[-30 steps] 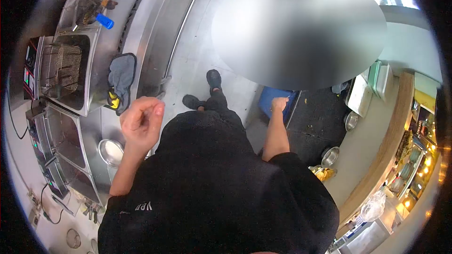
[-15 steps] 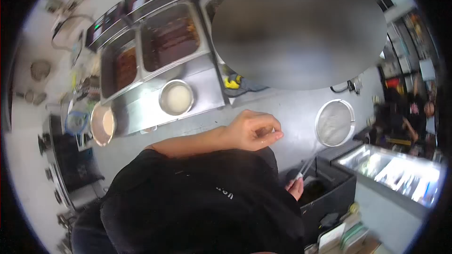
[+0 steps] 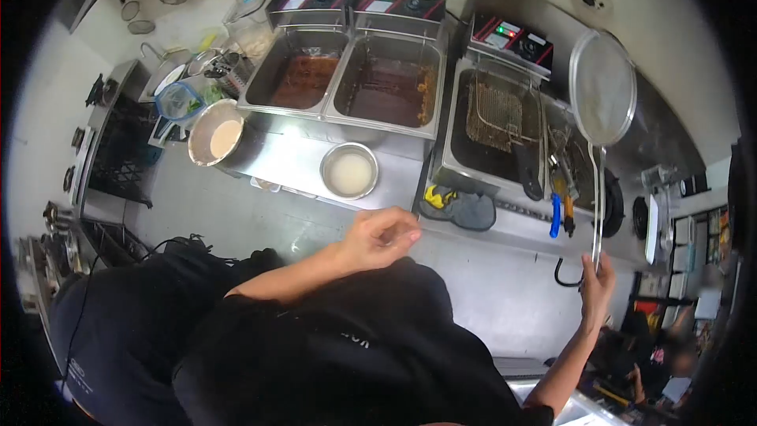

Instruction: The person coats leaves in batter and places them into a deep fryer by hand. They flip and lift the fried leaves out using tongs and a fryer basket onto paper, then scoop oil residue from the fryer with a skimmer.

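My right hand (image 3: 598,292) grips the long metal handle of a round mesh skimmer (image 3: 603,87), which stands raised at the right, its mesh head overlapping the view of the counter's far end. My left hand (image 3: 380,238) hovers in front of my body, loosely curled, a gap between thumb and fingers and nothing visible in it. Nearest to it is a metal bowl of pale liquid (image 3: 349,170) on the steel ledge. Behind that are two fryer vats, the left vat (image 3: 303,79) and the middle vat (image 3: 390,83), both holding brownish liquid.
A third fryer (image 3: 453,130) holds a wire basket (image 3: 495,114). Before it lie a grey and yellow cloth item (image 3: 465,210) and a blue-handled tool (image 3: 555,215). A bowl of beige batter (image 3: 214,132) stands left. Black clothing (image 3: 118,339) shows lower left; people (image 3: 654,355) are far right.
The skimmer has risen from low at the right to upright beside the third fryer, with my right hand on its handle. My view has turned. The large blurred patch is gone.
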Action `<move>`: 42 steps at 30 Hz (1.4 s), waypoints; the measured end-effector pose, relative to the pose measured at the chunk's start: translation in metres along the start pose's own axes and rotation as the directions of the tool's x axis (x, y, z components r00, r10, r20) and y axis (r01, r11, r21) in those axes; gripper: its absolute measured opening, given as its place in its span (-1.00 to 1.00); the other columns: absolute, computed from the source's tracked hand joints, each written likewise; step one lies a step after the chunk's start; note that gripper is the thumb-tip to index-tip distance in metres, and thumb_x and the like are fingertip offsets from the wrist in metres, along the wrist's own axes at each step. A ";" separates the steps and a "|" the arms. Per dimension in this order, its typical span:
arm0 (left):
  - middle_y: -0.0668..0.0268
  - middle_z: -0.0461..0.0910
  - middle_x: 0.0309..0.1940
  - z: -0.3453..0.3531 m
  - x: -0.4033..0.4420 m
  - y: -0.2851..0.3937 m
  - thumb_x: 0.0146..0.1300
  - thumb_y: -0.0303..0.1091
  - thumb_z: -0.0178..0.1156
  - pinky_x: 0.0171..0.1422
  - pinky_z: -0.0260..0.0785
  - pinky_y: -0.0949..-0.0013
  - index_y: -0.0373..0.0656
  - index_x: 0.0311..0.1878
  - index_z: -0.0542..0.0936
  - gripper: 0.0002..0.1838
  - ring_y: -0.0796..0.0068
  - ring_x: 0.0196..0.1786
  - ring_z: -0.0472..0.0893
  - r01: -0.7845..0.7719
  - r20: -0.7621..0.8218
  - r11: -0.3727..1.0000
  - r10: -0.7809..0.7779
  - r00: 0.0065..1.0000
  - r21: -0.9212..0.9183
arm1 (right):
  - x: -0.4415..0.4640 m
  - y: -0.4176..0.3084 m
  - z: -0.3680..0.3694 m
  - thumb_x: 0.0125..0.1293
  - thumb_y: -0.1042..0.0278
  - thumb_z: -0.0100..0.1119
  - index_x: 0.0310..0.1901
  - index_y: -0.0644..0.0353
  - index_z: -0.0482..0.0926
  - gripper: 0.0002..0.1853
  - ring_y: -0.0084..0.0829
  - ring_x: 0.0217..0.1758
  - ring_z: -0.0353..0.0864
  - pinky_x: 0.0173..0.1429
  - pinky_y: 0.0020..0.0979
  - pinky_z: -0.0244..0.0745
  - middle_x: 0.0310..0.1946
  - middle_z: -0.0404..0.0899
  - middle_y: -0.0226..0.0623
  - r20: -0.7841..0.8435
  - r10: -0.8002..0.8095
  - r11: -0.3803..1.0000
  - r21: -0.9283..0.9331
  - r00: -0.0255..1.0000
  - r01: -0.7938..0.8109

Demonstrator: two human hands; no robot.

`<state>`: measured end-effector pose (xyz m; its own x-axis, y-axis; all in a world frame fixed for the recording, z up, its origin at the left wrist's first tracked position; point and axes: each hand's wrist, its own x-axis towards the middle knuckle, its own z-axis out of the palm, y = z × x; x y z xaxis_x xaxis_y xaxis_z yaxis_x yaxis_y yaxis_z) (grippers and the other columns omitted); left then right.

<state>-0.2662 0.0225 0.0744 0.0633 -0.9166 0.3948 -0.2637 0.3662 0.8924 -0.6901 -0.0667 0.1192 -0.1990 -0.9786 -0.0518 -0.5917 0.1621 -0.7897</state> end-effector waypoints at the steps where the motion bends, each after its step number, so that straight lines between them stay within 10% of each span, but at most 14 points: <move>1: 0.45 0.48 -0.61 -0.006 -0.001 0.003 0.18 -0.46 0.30 -0.60 0.12 0.54 -0.21 -0.22 0.58 -0.87 0.72 -0.66 0.32 0.000 -0.035 0.999 0.001 0.999 0.035 | 0.025 -0.004 0.008 0.33 0.24 0.21 -0.10 0.28 0.58 -0.74 -0.68 -0.60 0.30 -0.51 -0.54 0.19 -0.60 0.37 -0.59 0.034 -0.212 0.975 -0.057 0.977 0.214; 5: 0.42 0.49 -0.50 -0.028 -0.009 0.000 0.28 -0.51 0.18 -0.49 0.12 0.63 -0.31 0.01 0.44 -0.74 0.78 -0.55 0.32 -0.016 -0.161 0.993 0.035 0.986 0.115 | 0.047 -0.120 0.044 0.30 0.25 0.19 -0.09 0.31 0.60 -0.71 -0.45 -0.47 0.55 -0.29 -0.38 0.41 -0.54 0.60 -0.28 0.133 -0.498 0.806 -0.294 0.857 0.514; 7: 0.43 0.50 -0.53 -0.037 -0.010 -0.004 0.26 -0.51 0.21 -0.51 0.13 0.62 -0.28 0.01 0.45 -0.73 0.79 -0.58 0.33 0.005 -0.282 0.995 0.023 0.959 0.099 | 0.047 -0.179 0.063 0.29 0.21 0.17 -0.07 0.30 0.59 -0.68 -0.21 -0.26 0.66 -0.14 -0.27 0.46 -0.40 0.63 0.04 0.378 -0.155 0.758 -0.547 0.912 0.356; 17: 0.28 0.46 -0.24 -0.146 0.026 -0.048 0.29 -0.62 0.11 -0.52 0.08 0.69 -0.26 0.26 0.19 -0.49 0.81 -0.55 0.32 -0.032 -0.557 0.999 0.050 0.829 0.042 | 0.101 -0.249 0.205 0.26 0.09 0.16 -0.16 0.30 0.62 -0.62 0.06 -0.06 0.59 0.06 -0.08 0.43 -0.27 0.62 0.12 0.723 -0.064 0.434 -0.601 0.688 0.671; 24: 0.27 0.45 -0.05 -0.257 0.093 -0.072 0.29 -0.52 0.17 -0.24 0.29 0.61 -0.25 0.27 0.29 -0.51 0.69 -0.24 0.41 0.040 -0.624 0.966 0.133 0.770 0.255 | 0.107 -0.314 0.257 0.33 -0.11 0.05 -0.40 0.31 0.61 -0.48 -0.43 -0.68 0.34 -0.59 -0.31 0.29 -0.72 0.35 -0.32 0.690 0.447 0.471 -0.722 0.569 0.507; 32: 0.22 0.47 -0.13 -0.275 0.099 -0.132 0.21 -0.41 0.29 -0.27 0.35 0.51 -0.27 0.21 0.36 -0.48 0.60 -0.34 0.46 0.153 -0.437 0.911 0.033 0.899 0.382 | 0.099 -0.236 0.319 0.29 0.04 0.08 -0.20 0.37 0.65 -0.55 0.10 0.00 0.59 0.10 -0.07 0.48 -0.19 0.60 0.24 0.621 0.093 0.516 -0.698 0.778 0.496; 42: 0.25 0.40 0.09 -0.270 0.068 -0.110 0.25 -0.45 0.26 -0.31 0.32 0.62 -0.27 0.34 0.21 -0.36 0.65 -0.31 0.41 0.273 -0.662 0.903 0.016 0.749 0.331 | 0.137 -0.209 0.271 0.25 0.16 0.17 0.00 0.25 0.56 -0.62 -0.10 -0.32 0.67 -0.23 -0.18 0.57 -0.38 0.63 -0.06 0.580 -0.395 0.104 -0.742 0.712 0.662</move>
<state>0.0264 -0.0366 0.0623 0.6804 -0.5746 0.4549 -0.5396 0.0273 0.8415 -0.3813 -0.2687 0.1115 0.5453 -0.8345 -0.0796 -0.7729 -0.5373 0.3376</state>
